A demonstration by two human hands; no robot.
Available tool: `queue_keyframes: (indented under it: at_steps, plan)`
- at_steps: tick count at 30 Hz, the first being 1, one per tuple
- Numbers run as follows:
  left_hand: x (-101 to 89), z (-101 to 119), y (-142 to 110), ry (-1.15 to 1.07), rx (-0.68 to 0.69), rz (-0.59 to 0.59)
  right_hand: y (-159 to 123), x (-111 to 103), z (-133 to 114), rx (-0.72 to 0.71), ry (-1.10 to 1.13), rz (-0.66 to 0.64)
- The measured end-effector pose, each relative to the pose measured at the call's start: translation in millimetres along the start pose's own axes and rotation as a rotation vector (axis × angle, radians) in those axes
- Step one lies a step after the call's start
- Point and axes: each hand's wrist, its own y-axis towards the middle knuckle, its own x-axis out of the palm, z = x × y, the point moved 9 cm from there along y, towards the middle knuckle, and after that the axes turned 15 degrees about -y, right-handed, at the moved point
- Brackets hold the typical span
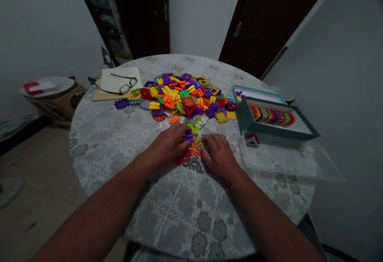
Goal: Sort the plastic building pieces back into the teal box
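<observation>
My left hand (170, 142) is closed on a purple ribbed plastic connector (188, 136), thumb below and fingers above. My right hand (220, 155) curls over the right edge of a small cluster of toy gears, with gear edges between thumb and fingers. Between the hands lie a red gear (183, 157), a grey gear (195, 164), orange gear pieces (196, 149) and a lime green piece (194, 127). White lattice pieces (165, 124) lie just beyond, with an orange connector (174, 119) on them. My fingers hide part of the cluster.
A large heap of colourful gears and connectors (179, 90) covers the table's far middle. At right stand a teal box (278, 131) with rows of small pieces and a clear plastic container (254, 158). Glasses (125, 88) rest on papers (119, 74) at far left.
</observation>
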Motion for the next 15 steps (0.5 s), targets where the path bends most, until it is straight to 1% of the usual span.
queue_keyframes:
  at_steps: [4,8,10,12,13,15]
  plan:
    - [-17.5,-14,2,0.053,-0.027,0.08,2,5,5,0.024,-0.044,-0.05]
    - [-26.5,-28,4,0.152,-0.071,0.106,3,6,8,-0.003,-0.088,-0.074]
    - [-29.9,-31,4,0.187,-0.091,0.138,3,4,9,-0.03,-0.099,-0.088]
    - [-30.7,-27,4,0.178,-0.071,0.158,1,2,9,-0.059,-0.09,-0.091]
    - [-28.9,-22,4,0.156,-0.042,0.146,0,0,9,-0.072,-0.084,-0.091]
    - [-21.4,-9,3,0.096,0.031,0.085,-1,-2,9,-0.088,-0.084,-0.101]
